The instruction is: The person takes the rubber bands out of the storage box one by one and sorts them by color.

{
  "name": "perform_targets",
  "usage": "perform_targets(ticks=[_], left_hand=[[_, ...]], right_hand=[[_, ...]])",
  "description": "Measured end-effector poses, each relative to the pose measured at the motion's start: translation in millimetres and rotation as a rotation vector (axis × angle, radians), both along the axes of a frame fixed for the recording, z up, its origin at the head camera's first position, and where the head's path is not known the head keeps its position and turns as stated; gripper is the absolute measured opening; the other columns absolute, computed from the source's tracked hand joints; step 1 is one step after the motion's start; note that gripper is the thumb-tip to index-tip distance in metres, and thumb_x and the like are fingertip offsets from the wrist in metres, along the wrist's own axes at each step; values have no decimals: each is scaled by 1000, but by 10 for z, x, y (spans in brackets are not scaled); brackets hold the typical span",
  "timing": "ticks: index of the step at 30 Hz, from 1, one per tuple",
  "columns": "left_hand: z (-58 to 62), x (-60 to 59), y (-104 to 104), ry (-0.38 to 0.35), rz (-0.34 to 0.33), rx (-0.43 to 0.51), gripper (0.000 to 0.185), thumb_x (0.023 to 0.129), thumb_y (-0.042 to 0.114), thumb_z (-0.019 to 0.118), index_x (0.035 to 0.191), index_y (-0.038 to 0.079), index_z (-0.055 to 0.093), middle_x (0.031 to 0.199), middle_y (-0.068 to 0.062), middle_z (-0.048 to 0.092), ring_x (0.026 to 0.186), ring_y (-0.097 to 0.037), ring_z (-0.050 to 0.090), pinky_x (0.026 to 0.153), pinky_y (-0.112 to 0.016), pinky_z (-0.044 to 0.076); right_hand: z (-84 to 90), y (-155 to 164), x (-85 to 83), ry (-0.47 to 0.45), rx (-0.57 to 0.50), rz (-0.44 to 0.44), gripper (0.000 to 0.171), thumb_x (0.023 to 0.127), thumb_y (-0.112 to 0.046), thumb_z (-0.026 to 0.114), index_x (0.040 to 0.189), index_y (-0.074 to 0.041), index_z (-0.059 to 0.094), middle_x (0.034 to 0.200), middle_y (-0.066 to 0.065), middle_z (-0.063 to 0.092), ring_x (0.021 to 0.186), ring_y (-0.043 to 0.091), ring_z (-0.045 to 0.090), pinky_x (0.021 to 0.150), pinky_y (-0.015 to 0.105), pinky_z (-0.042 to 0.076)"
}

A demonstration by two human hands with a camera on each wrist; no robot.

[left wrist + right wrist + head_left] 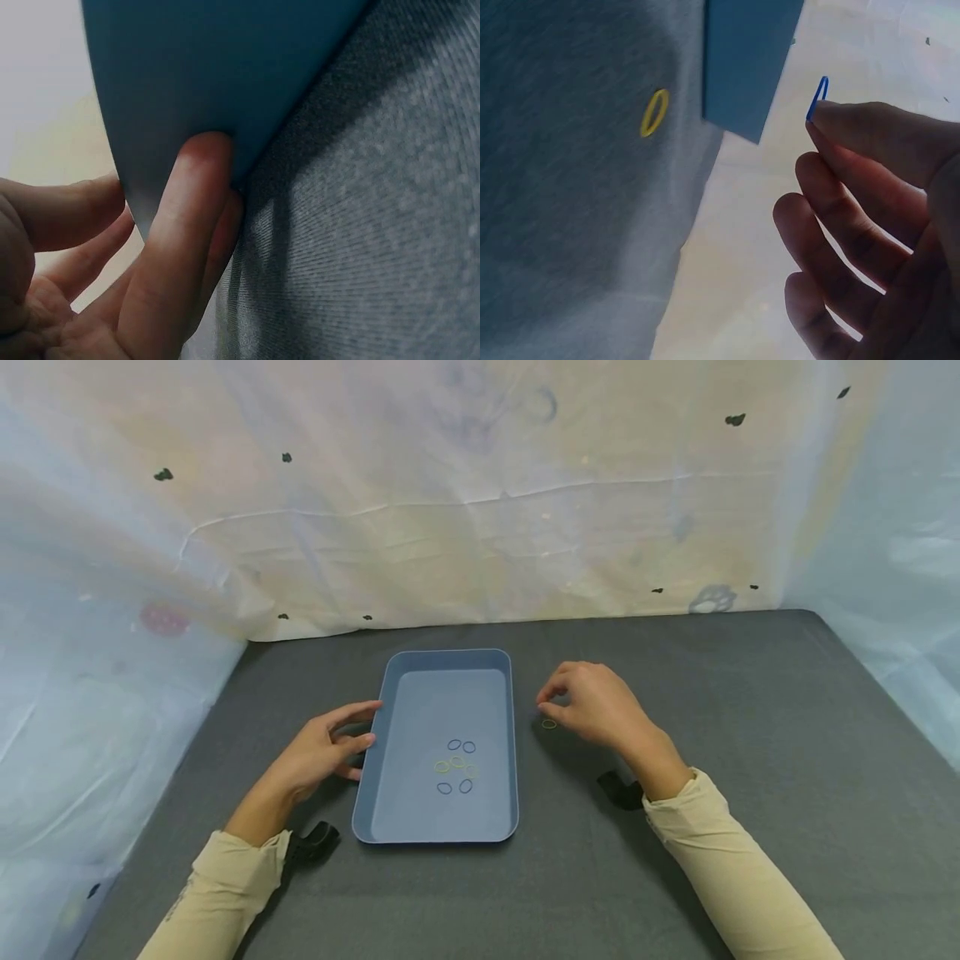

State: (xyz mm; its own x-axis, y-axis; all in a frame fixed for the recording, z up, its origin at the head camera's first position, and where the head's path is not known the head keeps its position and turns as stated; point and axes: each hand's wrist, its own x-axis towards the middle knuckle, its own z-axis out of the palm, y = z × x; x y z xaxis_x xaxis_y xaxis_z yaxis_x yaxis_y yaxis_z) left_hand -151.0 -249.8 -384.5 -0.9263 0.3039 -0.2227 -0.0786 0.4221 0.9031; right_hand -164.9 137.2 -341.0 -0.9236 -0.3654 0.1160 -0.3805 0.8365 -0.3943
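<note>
tray [225, 67]: cropped, contents hidden | blue band [817, 97]: perhaps half-hidden by fingers [870, 127]

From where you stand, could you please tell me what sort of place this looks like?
Probably a makeshift recording booth rather than a home or shop: a grey cloth-covered table, crinkled pale sheets hung as walls on three sides, and only a blue tray of small rubber bands.
</note>
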Motion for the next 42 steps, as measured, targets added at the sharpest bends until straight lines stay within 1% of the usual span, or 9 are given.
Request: perform_targets(ticks=[7,12,17,26,30,38,42], left_hand=[[24,12,-3,-16,-4,2,59,101,18,61,154,16,36,154,-27,33,131,-47,48,72,-40,62],[40,11,8,-22,-9,4,60,100,20,61,155,15,36,155,-28,31,132,-48,46,72,-40,63],[26,16,-11,-15,-4,-1,59,100,19,61,154,16,37,153,-28,35,130,-47,48,72,-40,63],[7,6,-7,-18,-13,-3,59,101,20,61,155,18,36,151,-28,37,129,-44,49,73,-41,62],[7,-2,-3,-23,-14,-4,59,101,21,61,154,19,36,150,-28,37,128,-44,50,73,-41,62],[17,-1,1,-28,-17,-3,59,101,19,59,155,17,35,152,-29,36,130,-46,48,73,-43,62],[23,6,4,-30,-20,2,59,102,18,59,155,17,34,152,-29,35,131,-47,47,74,-43,62]], right_hand=[[-94,142,-7,-1,42,-7,6,87,-22,77,91,-19,80,101,0,72,89,21,67,78,42,53],[-115,218,-30,-3,46,-18,6,87,-21,77,91,-17,80,101,1,72,90,22,67,80,44,53],[-149,252,-59,-15,59,-29,5,88,-20,76,89,-18,80,100,1,73,88,23,67,80,44,53],[-217,310,-103,-33,91,-46,7,88,-21,75,90,-17,80,102,5,73,100,30,66,89,50,52],[-239,328,-109,-53,96,-51,7,89,-22,75,91,-18,80,105,5,73,101,30,66,91,50,52],[-261,339,-128,-124,107,-62,8,89,-22,75,92,-18,80,102,5,75,91,26,68,80,47,53],[-275,334,-143,-143,118,-69,8,89,-22,74,92,-18,81,101,5,75,92,25,68,80,48,54]])
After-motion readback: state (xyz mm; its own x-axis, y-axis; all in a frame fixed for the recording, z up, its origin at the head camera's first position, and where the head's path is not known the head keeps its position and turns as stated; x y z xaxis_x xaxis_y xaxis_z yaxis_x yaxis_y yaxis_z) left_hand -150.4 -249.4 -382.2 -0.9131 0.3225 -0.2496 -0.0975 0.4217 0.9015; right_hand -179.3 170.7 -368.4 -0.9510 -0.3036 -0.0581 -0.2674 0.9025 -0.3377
